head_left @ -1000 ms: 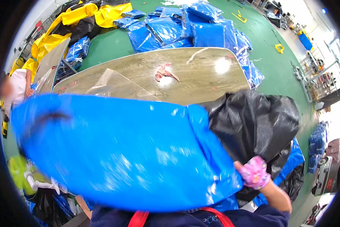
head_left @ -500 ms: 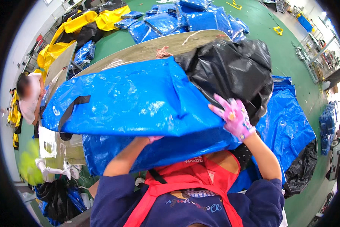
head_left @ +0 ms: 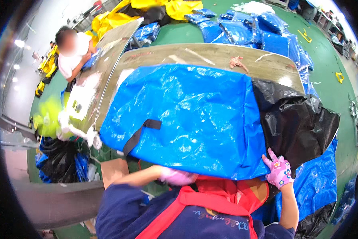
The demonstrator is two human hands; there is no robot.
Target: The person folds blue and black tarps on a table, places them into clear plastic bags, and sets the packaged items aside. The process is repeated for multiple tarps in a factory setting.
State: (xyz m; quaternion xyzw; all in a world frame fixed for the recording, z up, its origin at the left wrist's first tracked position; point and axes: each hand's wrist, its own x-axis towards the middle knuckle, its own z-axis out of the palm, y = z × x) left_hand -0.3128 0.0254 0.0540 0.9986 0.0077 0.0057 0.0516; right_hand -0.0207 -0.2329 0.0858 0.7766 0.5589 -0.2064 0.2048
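Observation:
A large blue plastic bag [head_left: 187, 115] with a black strap handle [head_left: 137, 135] lies flat in front of me. Its black plastic section [head_left: 296, 121] spreads crumpled to the right. My right hand [head_left: 279, 172], in a pink flowered glove, rests at the bag's near right corner, where blue meets black. Its visible fingers are stretched and apart. My left hand [head_left: 177, 176], in a pink glove, is at the bag's near edge. Motion blurs it and its fingers do not show clearly.
The wooden table [head_left: 167, 51] extends beyond the bag, with a pinkish scrap [head_left: 236, 62] on it. Packed blue bundles [head_left: 242, 32] are piled behind. More blue sheeting [head_left: 312, 175] hangs at right. A person [head_left: 71, 51] works at the far-left table.
The bag's near side, lifted half a second ago, now lies lower and flatter. My left hand has come out from under it to its near edge. My view has shifted left.

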